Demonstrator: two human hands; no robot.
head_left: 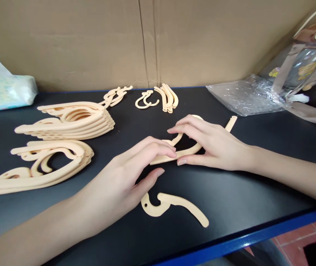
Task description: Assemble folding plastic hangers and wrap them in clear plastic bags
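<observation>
A cream plastic folding hanger (pixel 187 150) lies partly assembled on the black table, its middle covered by my fingers. My left hand (pixel 136 170) has its fingers curled over the hanger's left end, with the thumb just below. Gripping the curved middle, my right hand (pixel 215 144) has fingers above and thumb at the near edge. One straight end of the hanger (pixel 231 123) sticks out behind that hand. A loose hanger arm (pixel 185 202) with a hooked end lies in front of my left hand, on the tabletop.
Two stacks of folded hangers, a far stack (pixel 91 123) and a near stack (pixel 72 166), stand at left. Behind lie loose hooks (pixel 144 101) and arms (pixel 169 98). A clear plastic bag (pixel 246 96) and a tissue pack (pixel 8 90) flank them. Cardboard (pixel 91 40) stands behind the table.
</observation>
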